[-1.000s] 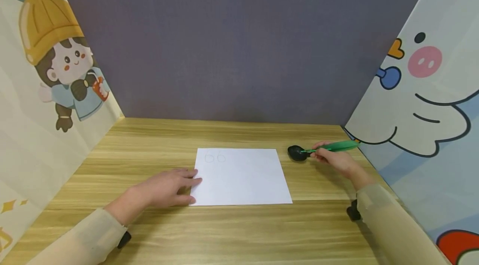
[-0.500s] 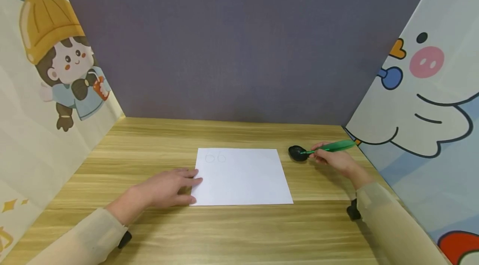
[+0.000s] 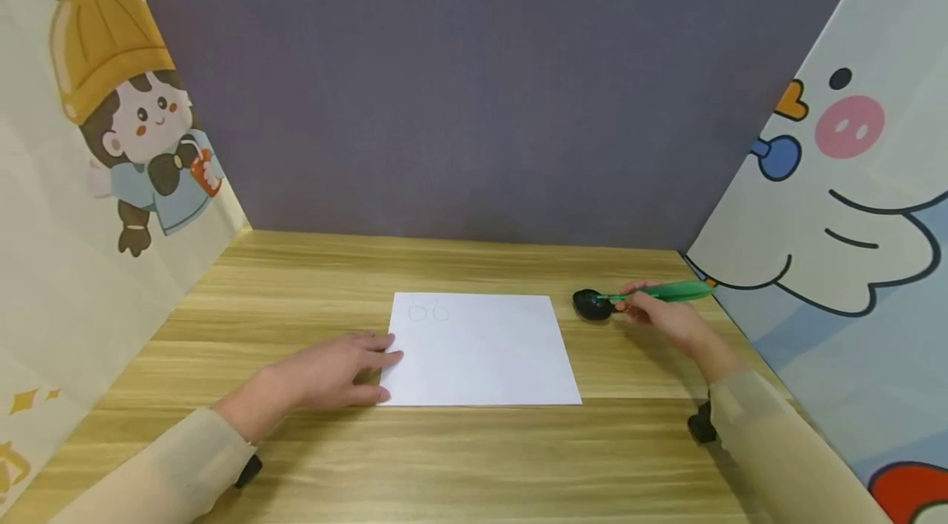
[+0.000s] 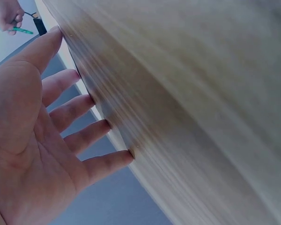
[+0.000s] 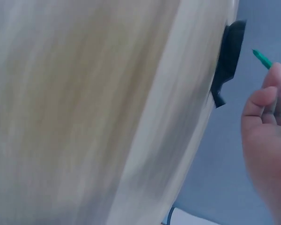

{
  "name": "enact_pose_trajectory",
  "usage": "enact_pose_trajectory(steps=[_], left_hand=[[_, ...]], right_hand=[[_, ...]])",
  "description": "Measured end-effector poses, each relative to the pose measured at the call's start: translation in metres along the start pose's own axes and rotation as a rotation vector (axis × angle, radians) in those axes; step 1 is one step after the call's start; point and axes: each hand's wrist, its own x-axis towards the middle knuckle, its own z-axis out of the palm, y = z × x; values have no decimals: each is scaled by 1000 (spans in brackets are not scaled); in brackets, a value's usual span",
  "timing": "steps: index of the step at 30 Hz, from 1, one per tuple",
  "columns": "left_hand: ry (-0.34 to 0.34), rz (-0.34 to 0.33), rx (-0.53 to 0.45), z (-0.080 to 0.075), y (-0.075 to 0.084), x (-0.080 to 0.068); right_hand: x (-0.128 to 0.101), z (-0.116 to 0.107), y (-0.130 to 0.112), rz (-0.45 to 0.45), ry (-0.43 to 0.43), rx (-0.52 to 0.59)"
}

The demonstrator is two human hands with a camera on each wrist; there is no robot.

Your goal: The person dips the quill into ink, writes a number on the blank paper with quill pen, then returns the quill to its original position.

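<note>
In the head view, a white sheet of paper point(image 3: 489, 351) lies on the wooden table, with two faint round figures like "66" near its upper left corner. My left hand point(image 3: 333, 372) rests with spread fingers on the sheet's left edge; the left wrist view shows its fingertips point(image 4: 107, 123) down along that edge. To the right, my right hand point(image 3: 662, 318) pinches a green pen point(image 3: 681, 290) with a leaf-shaped end. The pen's tip is over a small black bowl-shaped dish point(image 3: 592, 307) with a short handle. In the right wrist view, the tip shows just above the dish point(image 5: 230, 56).
A dark grey panel point(image 3: 459, 96) closes off the back of the wooden table point(image 3: 459, 458). Side panels with cartoon pictures stand at left point(image 3: 44, 277) and right point(image 3: 911, 359), the right one close to my right forearm.
The pen's slant over the black dish shifts slightly as my right hand stays in place. My left hand and the paper keep their places; the head view turns a little.
</note>
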Motion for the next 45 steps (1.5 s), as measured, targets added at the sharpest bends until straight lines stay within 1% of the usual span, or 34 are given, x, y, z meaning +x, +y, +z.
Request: enact_pose_trajectory(steps=[5, 12, 15, 20, 23, 29, 35, 42, 45], left_hand=[[0, 9, -6, 0, 0, 1], [5, 17, -19, -2, 2, 1], [2, 13, -28, -1, 2, 2], [-3, 9, -38, -1, 1, 2], [0, 16, -33, -1, 1, 3], [-3, 10, -42, 0, 0, 2], [2, 12, -44, 0, 1, 2], [4, 9, -46, -2, 4, 1], [4, 7, -50, -3, 5, 1]], right_hand=[[-3, 9, -13, -45, 34, 46], [-2, 30, -31, -26, 59, 78], [0, 44, -37, -41, 41, 97], [5, 66, -43, -40, 16, 161], [7, 77, -47, -40, 10, 178], [15, 96, -57, -27, -8, 189], [29, 114, -63, -13, -35, 194], [41, 134, -68, -37, -73, 215], [45, 140, -71, -49, -106, 197]])
